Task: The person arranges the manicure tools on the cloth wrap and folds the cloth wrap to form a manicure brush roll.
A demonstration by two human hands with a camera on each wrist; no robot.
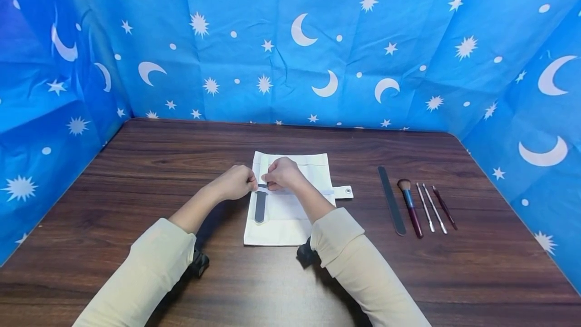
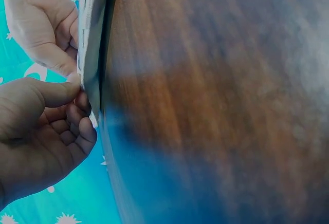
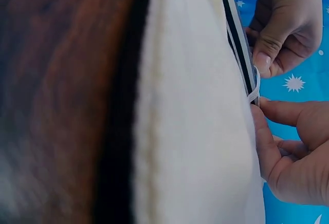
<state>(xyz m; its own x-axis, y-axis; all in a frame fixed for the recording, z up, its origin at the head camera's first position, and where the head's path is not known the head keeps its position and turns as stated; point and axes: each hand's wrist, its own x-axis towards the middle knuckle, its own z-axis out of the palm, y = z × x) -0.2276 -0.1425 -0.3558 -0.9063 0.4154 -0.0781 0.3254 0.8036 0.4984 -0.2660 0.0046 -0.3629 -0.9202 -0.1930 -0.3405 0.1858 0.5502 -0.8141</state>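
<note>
A white fabric pouch point(image 1: 288, 228) lies unfolded, with a narrow white elastic band point(image 1: 313, 192) across its middle. A nail file point(image 1: 260, 208) with a dark grey face lies lengthwise near the pouch's left edge, passing under the band. My left hand point(image 1: 237, 181) pinches the band at that edge; in the right wrist view the left thumb point(image 3: 263, 62) presses beside the band's raised loop. Just beyond the band, my right hand point(image 1: 283, 173) pinches the file between thumb and fingers, which partly hide it. Both hands point(image 2: 46, 126) nearly meet in the left wrist view.
To the right of the pouch lie a long dark nail file point(image 1: 391, 201), a makeup brush point(image 1: 410, 210), two slim metal tools point(image 1: 425, 207) and a thin dark red tool point(image 1: 445, 208). A snap tab point(image 1: 343, 192) sticks out from the pouch's right side. Blue fabric point(image 1: 272, 39) surrounds the table.
</note>
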